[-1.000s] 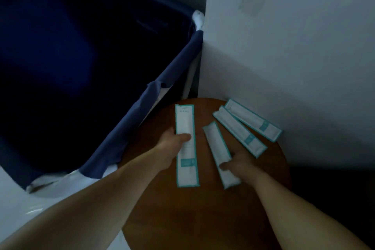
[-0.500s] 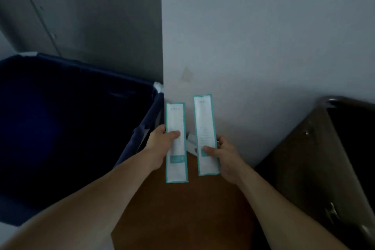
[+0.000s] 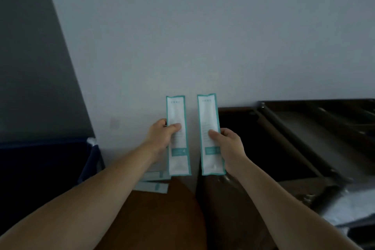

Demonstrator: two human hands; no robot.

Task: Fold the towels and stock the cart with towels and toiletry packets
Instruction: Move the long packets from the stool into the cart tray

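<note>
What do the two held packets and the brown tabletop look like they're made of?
The left packet and right packet: probably thin plastic or coated-paper film, matte white with teal borders; the top edges look crimp-sealed. The tabletop: seems wood or wood veneer, smooth brown with a faint sheen; dim light hides any grain.

A plain pale grey wall [image 3: 203, 36] fills the view beyond my fingers [image 3: 230, 133]; far to their left stands a darker grey panel [image 3: 30, 67]. Below them lies the brown wooden bench [image 3: 162, 219]. The light is dim.
</note>
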